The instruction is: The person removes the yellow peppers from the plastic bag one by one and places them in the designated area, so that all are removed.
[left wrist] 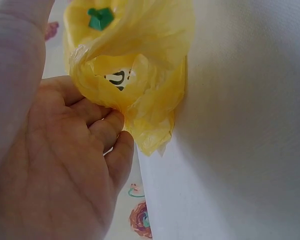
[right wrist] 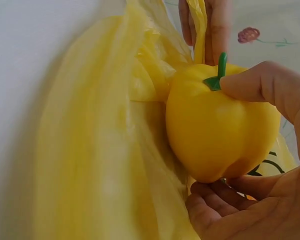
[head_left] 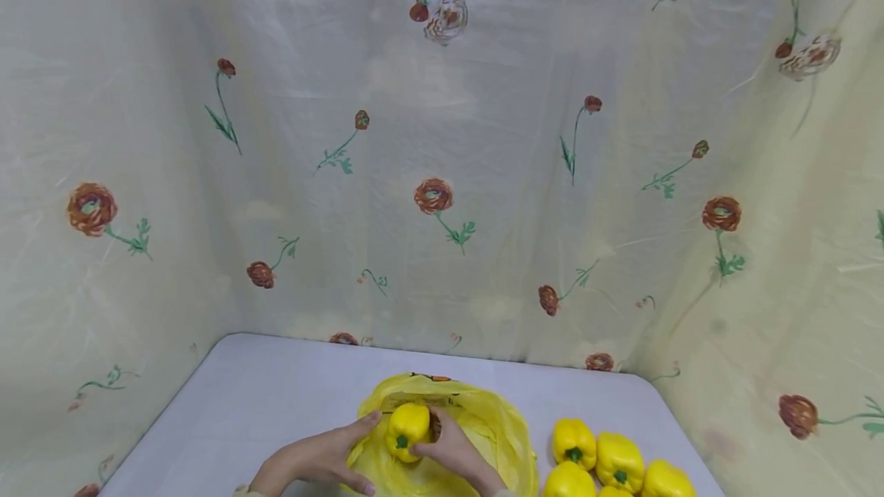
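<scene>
A yellow plastic bag (head_left: 516, 436) lies with its mouth spread on the table. My right hand (head_left: 457, 451) grips a yellow bell pepper (head_left: 409, 426) with a green stem at the bag's mouth. In the right wrist view, the thumb presses beside the stem (right wrist: 222, 67) and the fingers support the pepper's other end. My left hand (head_left: 311, 457) is at the bag's left side, thumb and fingers spread apart. Its fingers (left wrist: 107, 127) touch the outside of the bag in the left wrist view. Dark print shows on the bag; its bottom is hidden.
Several more yellow bell peppers (head_left: 619, 460) sit in a group to the right of the bag, some cut off by the lower frame edge. The white table (head_left: 276, 382) ends at a flower-printed curtain (head_left: 483, 290) behind and on both sides.
</scene>
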### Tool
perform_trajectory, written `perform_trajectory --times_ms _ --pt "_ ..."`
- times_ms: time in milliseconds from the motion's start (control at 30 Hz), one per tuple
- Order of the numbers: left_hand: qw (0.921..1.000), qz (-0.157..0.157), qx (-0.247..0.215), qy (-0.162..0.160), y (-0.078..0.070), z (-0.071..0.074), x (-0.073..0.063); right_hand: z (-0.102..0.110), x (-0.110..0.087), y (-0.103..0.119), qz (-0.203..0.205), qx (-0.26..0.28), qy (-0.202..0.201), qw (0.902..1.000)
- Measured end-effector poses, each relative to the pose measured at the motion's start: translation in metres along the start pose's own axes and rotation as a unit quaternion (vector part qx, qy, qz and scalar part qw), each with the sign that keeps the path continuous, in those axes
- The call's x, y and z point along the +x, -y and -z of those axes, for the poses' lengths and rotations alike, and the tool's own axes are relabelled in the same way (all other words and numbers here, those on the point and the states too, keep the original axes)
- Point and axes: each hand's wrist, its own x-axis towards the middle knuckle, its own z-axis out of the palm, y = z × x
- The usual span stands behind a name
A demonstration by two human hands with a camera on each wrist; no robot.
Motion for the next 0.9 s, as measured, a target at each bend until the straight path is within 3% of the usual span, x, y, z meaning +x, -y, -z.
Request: perform_trajectory --times_ms 300,600,900 --pt "1.0000 -0.001 0.004 -0.004 0.002 -0.001 0.001 0.003 -0.010 -0.002 -0.005 0.013 0.012 0.9998" --pt "0.9999 -0.011 -0.005 -0.001 0.001 -0.001 -0.001 0.008 -0.022 -0.002 -0.038 0.029 0.025 0.9985" --pt "0.9997 -0.026 -0.002 -0.002 0.001 -0.002 -0.002 0.015 -0.044 -0.001 -0.011 0.052 0.057 0.9970"
